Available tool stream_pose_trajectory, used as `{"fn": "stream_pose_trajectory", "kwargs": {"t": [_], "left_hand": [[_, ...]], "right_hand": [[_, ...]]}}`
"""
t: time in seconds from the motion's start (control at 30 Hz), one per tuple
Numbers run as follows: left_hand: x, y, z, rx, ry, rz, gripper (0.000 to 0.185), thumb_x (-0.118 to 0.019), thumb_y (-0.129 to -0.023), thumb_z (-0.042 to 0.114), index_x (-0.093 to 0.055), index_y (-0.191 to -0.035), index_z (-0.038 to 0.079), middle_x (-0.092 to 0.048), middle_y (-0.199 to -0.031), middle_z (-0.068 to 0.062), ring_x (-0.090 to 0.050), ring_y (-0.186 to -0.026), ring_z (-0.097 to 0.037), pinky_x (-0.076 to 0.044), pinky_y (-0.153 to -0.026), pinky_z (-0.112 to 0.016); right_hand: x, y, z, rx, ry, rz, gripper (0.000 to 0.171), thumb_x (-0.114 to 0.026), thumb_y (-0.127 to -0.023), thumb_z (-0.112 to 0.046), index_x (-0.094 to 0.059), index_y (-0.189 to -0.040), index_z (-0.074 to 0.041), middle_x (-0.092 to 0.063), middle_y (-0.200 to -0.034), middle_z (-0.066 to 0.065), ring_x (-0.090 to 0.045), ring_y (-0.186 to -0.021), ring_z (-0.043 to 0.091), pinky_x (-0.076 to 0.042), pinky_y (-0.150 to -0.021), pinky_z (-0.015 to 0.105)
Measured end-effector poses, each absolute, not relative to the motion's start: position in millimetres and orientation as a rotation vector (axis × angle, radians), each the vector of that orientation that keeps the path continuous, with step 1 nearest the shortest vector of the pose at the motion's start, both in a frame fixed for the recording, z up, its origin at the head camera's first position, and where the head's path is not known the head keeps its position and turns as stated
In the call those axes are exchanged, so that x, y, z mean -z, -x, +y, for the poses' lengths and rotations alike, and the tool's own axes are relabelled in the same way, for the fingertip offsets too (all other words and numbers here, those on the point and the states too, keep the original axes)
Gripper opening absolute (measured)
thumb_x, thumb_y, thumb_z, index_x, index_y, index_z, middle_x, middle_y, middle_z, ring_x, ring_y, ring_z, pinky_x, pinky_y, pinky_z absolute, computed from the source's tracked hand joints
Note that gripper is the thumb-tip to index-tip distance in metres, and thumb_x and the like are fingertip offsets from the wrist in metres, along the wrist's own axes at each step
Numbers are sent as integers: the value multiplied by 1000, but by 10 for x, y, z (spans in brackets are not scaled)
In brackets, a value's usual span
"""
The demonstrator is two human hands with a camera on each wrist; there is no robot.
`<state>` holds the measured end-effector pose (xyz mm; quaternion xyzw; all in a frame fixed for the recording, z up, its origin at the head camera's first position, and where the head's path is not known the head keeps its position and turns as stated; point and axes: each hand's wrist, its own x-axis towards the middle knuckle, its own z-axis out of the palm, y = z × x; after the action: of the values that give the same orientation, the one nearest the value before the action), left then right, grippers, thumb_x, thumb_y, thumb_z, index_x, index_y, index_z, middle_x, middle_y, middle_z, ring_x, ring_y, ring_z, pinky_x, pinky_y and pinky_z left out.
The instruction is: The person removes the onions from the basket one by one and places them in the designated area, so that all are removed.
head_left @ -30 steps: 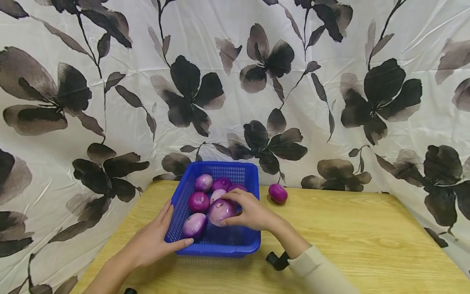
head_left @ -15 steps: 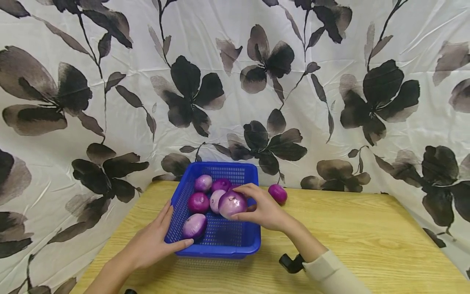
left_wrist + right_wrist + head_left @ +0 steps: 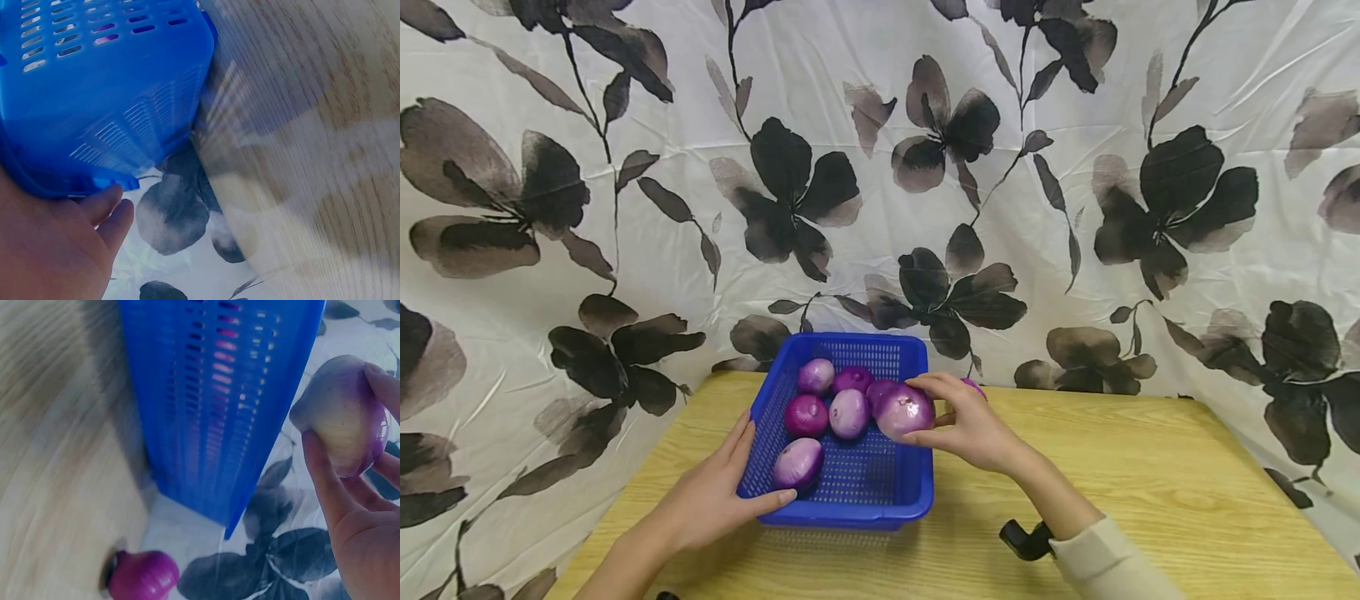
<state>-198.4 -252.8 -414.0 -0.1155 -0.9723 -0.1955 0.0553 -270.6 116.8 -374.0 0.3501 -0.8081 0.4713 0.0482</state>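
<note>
Right hand [image 3: 973, 429] clamped on 1 pale purple onion [image 3: 905, 412], fingers and thumb curled round it. Onion sits to the thumb side of the palm, held over the right rim of the blue basket [image 3: 850, 508], clear of the tabletop [image 3: 1150, 483]. Left hand [image 3: 707, 496] is flat, fingers straight, pressed on the basket's near-left wall. 5 onions lie in the basket, left of the held one.

Right wrist view adds: 1 loose onion [image 3: 142, 575] on the tabletop beyond the basket, almost hidden behind the right hand in the head view. Left wrist view shows only the basket's underside and fingertips [image 3: 103, 203].
</note>
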Motion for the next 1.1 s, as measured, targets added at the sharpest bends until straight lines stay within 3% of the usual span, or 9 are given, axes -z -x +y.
{"fn": "stream_pose_trajectory", "kwargs": {"t": [0.13, 0.37, 0.6, 0.8, 1.1], "left_hand": [[4137, 1995, -2536, 592, 349, -2962, 124, -61, -83, 80, -5, -165, 6, -11, -170, -19, -38, -142, -52, -40, -103, -71], [4114, 2012, -2533, 585, 343, -2972, 124, -61, -83, 81, -6, -165, 5, -10, -170, -19, -37, -142, -53, -39, -104, -71], [4086, 2004, -2522, 584, 345, -2961, 124, -62, -83, 79, -7, -165, 4, -11, -170, -20, -38, -142, -53, -39, -104, -71], [4087, 1999, -2525, 580, 347, -2959, 124, -62, -83, 79, -7, -165, 4, -11, -170, -20, -38, -142, -53, -39, -103, -71], [4111, 1988, -2519, 583, 342, -2965, 124, -62, -83, 79, -6, -165, 4, -11, -171, -19, -38, -142, -52, -40, -102, -71]], "right_hand": [[3741, 2723, 1266, -1396, -1030, -2477, 65, -91, -79, -17, -62, -137, -7, -59, -131, 8, -60, -106, 25, -59, -82, 26], [3730, 2750, 1432, -1459, -1014, -2473, 67, -90, -80, -16, -60, -139, -7, -57, -133, 12, -65, -113, 29, -59, -88, 30], [3756, 2780, 1579, -1376, -1002, -2487, 66, -90, -80, -15, -61, -138, -6, -59, -125, 10, -65, -108, 27, -59, -85, 29], [3824, 2805, 1674, -1329, -988, -2516, 65, -90, -79, -14, -61, -136, -3, -59, -128, 11, -60, -104, 26, -61, -80, 31], [3967, 2883, 1868, -1350, -968, -2545, 66, -88, -80, -7, -58, -138, 2, -54, -136, 20, -61, -117, 38, -61, -80, 30]]}}
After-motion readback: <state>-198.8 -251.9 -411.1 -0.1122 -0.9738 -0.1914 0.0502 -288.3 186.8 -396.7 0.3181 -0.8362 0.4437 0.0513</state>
